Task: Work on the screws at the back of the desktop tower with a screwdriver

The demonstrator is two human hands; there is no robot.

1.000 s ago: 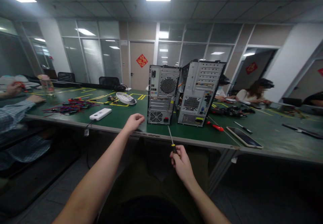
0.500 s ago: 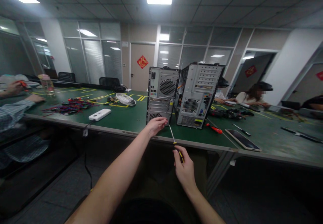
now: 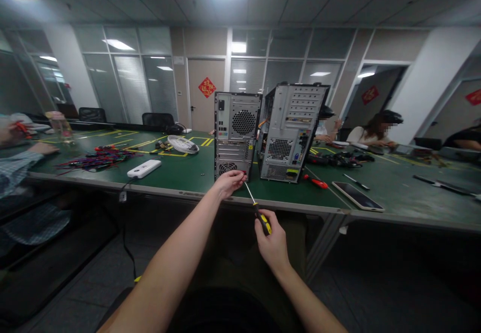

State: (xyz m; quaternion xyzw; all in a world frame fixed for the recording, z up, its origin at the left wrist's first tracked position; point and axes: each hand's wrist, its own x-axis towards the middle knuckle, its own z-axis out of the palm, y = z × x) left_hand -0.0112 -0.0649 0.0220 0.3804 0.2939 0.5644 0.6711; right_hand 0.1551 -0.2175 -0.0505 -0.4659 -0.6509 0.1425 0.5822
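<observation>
On my feed the leftmost boxy grey metal computer tower (image 3: pixel 234 142) stood upright near the front edge of the green bench (image 3: pixel 188 169), rear grilles (image 3: pixel 243 121) in place; couldn't tell what was already undone. My right hand (image 3: pixel 273 240) was wrapped round the black-and-yellow screwdriver (image 3: pixel 266 225); my left hand (image 3: pixel 228 184) was pinched narrow by its tip, maybe holding nothing, couldn't see.

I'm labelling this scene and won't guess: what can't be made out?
All in the head view:
Tip of the screwdriver: too small to tell what it touches.
Left tower, lower edge: partly hidden by the left hand.
Anything pinched in that hand: too small.
Wires: blurred, tangled, uncountable.
Checked sleeve: cut off by the left edge.
</observation>
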